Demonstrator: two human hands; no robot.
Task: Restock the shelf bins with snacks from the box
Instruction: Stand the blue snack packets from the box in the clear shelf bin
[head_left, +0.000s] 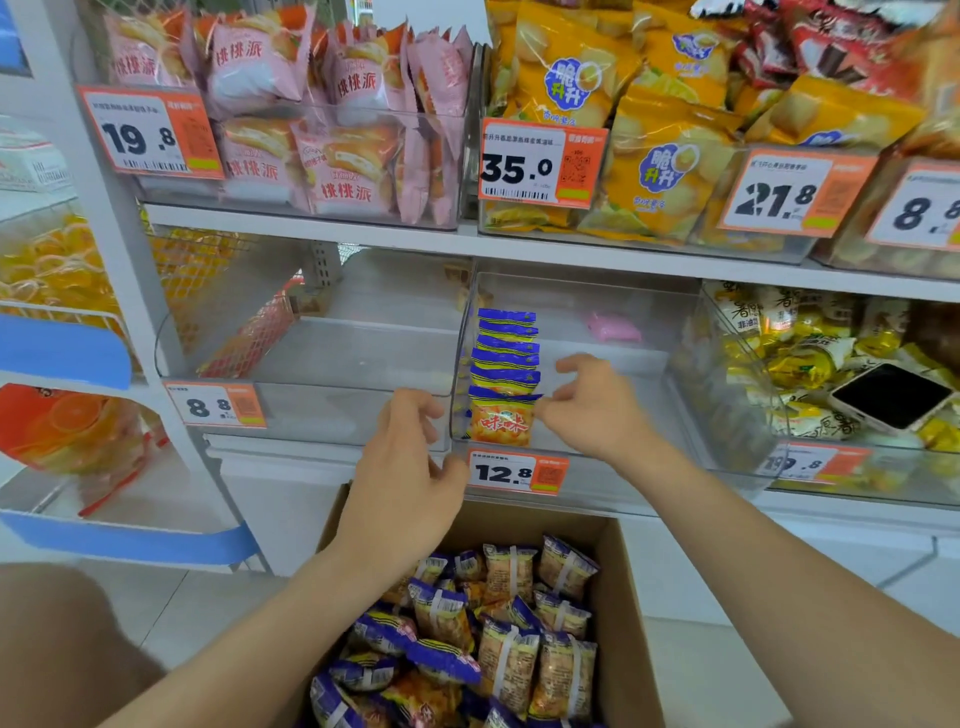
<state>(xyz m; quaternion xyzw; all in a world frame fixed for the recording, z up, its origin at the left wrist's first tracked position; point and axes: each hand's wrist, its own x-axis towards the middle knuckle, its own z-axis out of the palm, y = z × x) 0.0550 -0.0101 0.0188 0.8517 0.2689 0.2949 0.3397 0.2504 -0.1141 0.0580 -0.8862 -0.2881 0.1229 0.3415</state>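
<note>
Snack box (621, 592) below, my right hand (597, 410) pinched the bin's (582, 312) front packet (503, 422) to stand it; left hand (410, 467) relaxed, empty.

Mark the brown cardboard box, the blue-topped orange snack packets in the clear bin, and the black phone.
brown cardboard box (618, 613): head view, right wall
blue-topped orange snack packets (503, 422): head view, front packet
black phone (891, 396): head view, screen

The middle bin (670, 338) is open to the right of its 1 row of packets (505, 364), with only a pink packet (613, 327) at the back. The shelf above (571, 254) caps headroom. The right bin (727, 374) is heaped full, a phone (891, 397) on top.
</note>
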